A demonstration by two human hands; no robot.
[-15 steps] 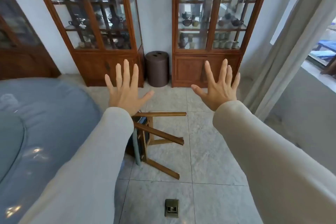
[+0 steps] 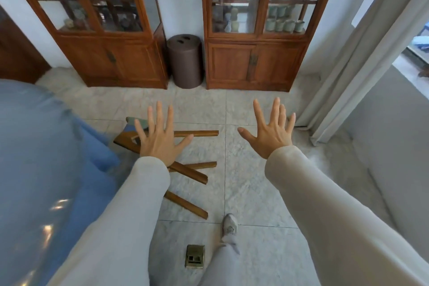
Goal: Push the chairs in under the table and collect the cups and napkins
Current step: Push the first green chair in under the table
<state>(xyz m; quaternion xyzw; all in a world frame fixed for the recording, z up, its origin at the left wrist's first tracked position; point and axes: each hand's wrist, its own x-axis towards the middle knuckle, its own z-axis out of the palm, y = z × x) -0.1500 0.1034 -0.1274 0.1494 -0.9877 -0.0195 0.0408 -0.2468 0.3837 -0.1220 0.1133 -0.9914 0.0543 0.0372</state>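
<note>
A wooden chair [image 2: 197, 133] juts rightward from the blue-clothed worktop [image 2: 34, 146] at left, its rails running left to right beneath the left grip [image 2: 160, 144], spread wide and empty, which is nearer than the equally empty, spread right grip [image 2: 270, 137].

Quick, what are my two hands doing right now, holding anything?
Left hand: open, fingers spread, holding nothing; the wooden chair shows below it.
Right hand: open, fingers spread, holding nothing.
</note>
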